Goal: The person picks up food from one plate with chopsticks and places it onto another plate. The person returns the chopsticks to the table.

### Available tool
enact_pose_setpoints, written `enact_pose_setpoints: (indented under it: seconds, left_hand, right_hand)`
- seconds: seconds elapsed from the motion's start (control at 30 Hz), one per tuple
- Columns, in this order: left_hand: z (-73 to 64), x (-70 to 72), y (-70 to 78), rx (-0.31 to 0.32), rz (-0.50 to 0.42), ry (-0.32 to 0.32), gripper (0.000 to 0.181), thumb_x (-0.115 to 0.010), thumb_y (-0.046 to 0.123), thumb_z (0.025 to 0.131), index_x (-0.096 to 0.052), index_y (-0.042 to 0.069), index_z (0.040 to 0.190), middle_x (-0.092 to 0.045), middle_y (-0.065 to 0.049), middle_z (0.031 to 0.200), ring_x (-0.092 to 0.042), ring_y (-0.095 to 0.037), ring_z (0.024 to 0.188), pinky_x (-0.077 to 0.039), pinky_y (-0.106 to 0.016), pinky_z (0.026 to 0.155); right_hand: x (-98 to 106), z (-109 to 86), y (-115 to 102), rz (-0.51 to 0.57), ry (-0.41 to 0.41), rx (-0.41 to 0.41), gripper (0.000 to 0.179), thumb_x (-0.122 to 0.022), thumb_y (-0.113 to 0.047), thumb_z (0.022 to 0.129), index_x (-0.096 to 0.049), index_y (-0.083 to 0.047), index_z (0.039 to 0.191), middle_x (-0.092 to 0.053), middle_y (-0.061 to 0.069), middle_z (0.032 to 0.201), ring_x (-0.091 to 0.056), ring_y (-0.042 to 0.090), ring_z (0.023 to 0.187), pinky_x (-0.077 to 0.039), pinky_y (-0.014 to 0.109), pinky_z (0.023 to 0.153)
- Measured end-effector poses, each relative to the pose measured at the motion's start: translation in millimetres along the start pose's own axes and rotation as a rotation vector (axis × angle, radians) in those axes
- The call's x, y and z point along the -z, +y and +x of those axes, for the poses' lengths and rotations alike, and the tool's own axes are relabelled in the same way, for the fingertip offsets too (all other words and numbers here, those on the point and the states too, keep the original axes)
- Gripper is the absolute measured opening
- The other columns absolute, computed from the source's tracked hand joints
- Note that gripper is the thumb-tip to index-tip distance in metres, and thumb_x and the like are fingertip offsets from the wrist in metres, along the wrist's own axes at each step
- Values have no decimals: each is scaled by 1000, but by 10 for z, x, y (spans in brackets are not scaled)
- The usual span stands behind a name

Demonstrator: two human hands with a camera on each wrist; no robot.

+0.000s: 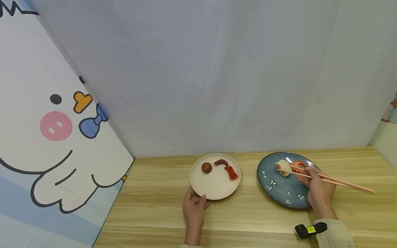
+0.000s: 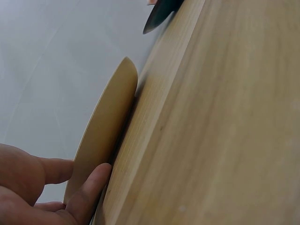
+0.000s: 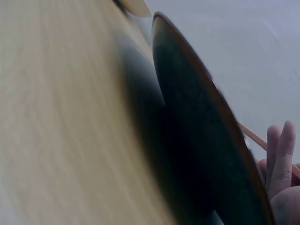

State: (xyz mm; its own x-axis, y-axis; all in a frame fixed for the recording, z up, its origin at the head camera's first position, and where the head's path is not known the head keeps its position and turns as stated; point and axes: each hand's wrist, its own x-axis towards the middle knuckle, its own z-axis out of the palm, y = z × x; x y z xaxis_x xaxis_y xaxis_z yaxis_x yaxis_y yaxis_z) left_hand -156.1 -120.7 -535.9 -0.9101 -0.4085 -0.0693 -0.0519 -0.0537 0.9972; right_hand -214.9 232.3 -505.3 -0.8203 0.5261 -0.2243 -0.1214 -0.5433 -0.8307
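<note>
My left hand [image 1: 194, 208] holds the near-left rim of a cream plate [image 1: 214, 193], thumb and fingers at its edge. On that plate lie a brown ball [image 1: 206, 167], a dark-red curved tentacle-like piece [image 1: 221, 162] and a bright red piece [image 1: 231, 173]. My right hand [image 1: 319, 187] grips a pair of pinkish chopsticks [image 1: 347, 184] over a blue plate [image 1: 273, 194] with a white blossom pattern. Their tips are at a white, brown-marked piece of food [image 1: 283, 167]; whether they pinch it I cannot tell. Beside it sits an orange-red piece [image 1: 297, 164], partly covered by the chopsticks.
Both plates stand on a wood-grain table [image 1: 155, 206], with a gap between them. A pale grey curtain-like backdrop [image 1: 217, 86] rises behind the table. At the left hangs a sheet with a cartoon figure [image 1: 28, 144]. A black strap [image 1: 310, 230] circles the right wrist.
</note>
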Motion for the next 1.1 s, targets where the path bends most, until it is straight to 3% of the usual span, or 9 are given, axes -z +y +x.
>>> enact_pose_setpoints:
  seconds: [0.7, 1.1]
  left_hand:
    - [-6, -3, 11, 0, -1, 1, 71, -65, -18, 94, -31, -19, 156, -48, -35, 134, -66, -17, 83, -68, -29, 71]
    - [7, -13, -3, 4, 10, 9, 71, -65, -18, 93, -30, -19, 155, -48, -35, 135, -65, -16, 84, -69, -29, 72]
  right_hand:
    - [45, 14, -35, -151, -14, -67, 41, -52, -9, 111, -77, -13, 78, -74, -3, 72, -74, 9, 59, -65, 21, 58]
    - [55, 35, -19, -136, -36, -57, 39, -51, -9, 111, -77, -11, 81, -74, -1, 73, -74, 10, 60, -65, 21, 58]
